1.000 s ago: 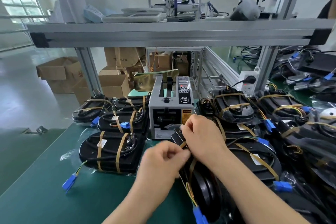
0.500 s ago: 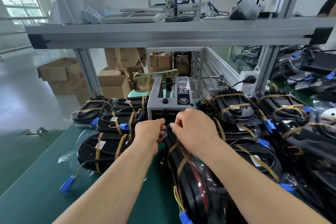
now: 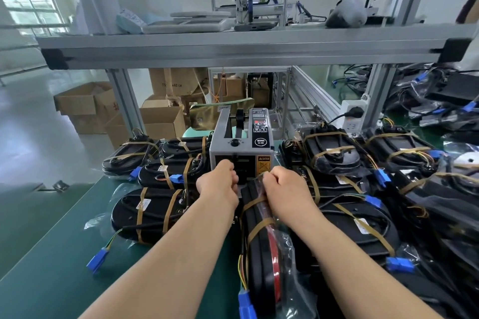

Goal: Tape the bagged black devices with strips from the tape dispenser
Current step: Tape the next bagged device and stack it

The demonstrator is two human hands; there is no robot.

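Observation:
A bagged black device (image 3: 261, 248) with a red stripe stands on its edge on the green mat, bound by two tan tape strips, a blue connector at its near end. My right hand (image 3: 285, 189) grips its far end through the clear bag. My left hand (image 3: 219, 181) is curled at the outlet of the grey tape dispenser (image 3: 241, 147), just left of the device's far end; whether it pinches a tape strip is hidden by the fingers.
Several taped bagged devices lie left (image 3: 147, 212) and right (image 3: 355, 217) of the dispenser. A metal shelf beam (image 3: 233, 49) runs overhead. A white power strip (image 3: 352, 116) sits behind on the right. Cardboard boxes (image 3: 85, 103) stand on the floor beyond the mat (image 3: 51, 274).
Both hands moved forward with the device from the mat's middle toward the dispenser. My left hand left the device and reached the dispenser outlet.

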